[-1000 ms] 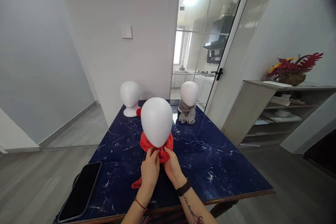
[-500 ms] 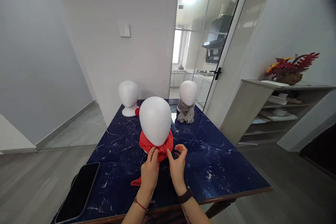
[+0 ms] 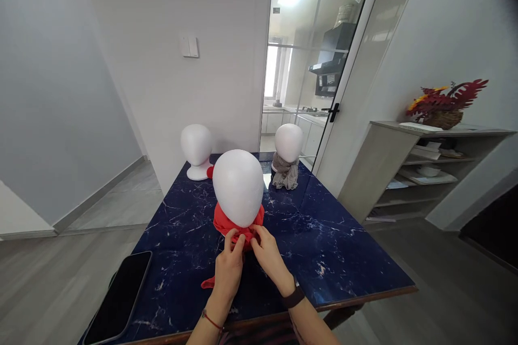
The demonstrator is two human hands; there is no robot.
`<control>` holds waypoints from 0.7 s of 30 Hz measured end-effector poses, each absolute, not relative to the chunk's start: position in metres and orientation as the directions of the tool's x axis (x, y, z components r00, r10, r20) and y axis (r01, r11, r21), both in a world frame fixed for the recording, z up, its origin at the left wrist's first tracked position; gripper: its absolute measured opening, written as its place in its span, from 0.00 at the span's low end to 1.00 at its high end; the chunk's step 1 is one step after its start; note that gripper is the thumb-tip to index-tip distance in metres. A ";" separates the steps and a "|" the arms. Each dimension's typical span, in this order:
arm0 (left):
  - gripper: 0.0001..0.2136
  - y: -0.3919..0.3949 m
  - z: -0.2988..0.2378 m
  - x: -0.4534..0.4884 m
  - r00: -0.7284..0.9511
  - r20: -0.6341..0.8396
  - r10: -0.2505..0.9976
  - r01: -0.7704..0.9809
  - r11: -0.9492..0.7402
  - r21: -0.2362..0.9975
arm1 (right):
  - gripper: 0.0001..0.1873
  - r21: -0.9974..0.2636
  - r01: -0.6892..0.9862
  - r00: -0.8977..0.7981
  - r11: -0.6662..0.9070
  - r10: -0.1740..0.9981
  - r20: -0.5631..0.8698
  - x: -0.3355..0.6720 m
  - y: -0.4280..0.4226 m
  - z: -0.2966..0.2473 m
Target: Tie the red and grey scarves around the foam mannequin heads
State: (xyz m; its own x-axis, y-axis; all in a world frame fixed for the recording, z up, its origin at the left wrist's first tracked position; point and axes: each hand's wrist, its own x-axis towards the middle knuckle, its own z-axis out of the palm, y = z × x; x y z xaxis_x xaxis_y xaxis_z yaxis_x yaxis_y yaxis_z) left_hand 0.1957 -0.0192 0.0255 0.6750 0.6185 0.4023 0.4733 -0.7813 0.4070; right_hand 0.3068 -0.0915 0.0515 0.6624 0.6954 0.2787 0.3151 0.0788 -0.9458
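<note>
A white foam mannequin head [image 3: 238,186] stands upright on the table in front of me. Around its neck is wrapped a red scarf [image 3: 222,219], and one loose end hangs down left of my left wrist. My left hand [image 3: 230,264] is closed on the scarf's front, thumb and fingers pinching the cloth under the chin. Just right of it, my right hand [image 3: 265,250] also pinches the scarf, fingers bent into the folds. The exact bits of cloth between my fingertips are partly hidden.
The dark blue marbled table [image 3: 324,242] bears a bare white head [image 3: 196,144] at back left and another head [image 3: 288,142] wearing a grey scarf [image 3: 285,172] at back right. A phone [image 3: 118,296] lies at the front left. A shelf [image 3: 388,156] stands to the right.
My right hand has moved slightly left and inward, its raised fingers now curled onto the scarf. The left hand stays at the scarf's front, its fingers a little more spread.
</note>
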 end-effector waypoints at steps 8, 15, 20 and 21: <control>0.20 -0.008 0.028 0.196 0.657 0.337 0.675 0.393 -0.688 0.611 | 0.06 -0.971 0.119 0.585 0.206 0.776 0.236 0.296 -0.101 0.052; 0.16 -0.003 0.034 0.196 0.693 0.329 0.642 0.299 -0.671 0.679 | 0.12 -0.970 0.197 0.745 0.143 0.622 0.243 0.299 -0.096 0.051; 0.17 -0.003 0.031 0.198 0.695 0.308 0.649 0.292 -0.647 0.705 | 0.05 -0.970 0.242 0.634 0.014 0.755 0.169 0.304 -0.088 0.047; 0.17 -0.003 0.030 0.198 0.690 0.303 0.657 0.302 -0.642 0.705 | 0.05 -0.966 0.258 0.619 0.020 0.764 0.181 0.303 -0.088 0.048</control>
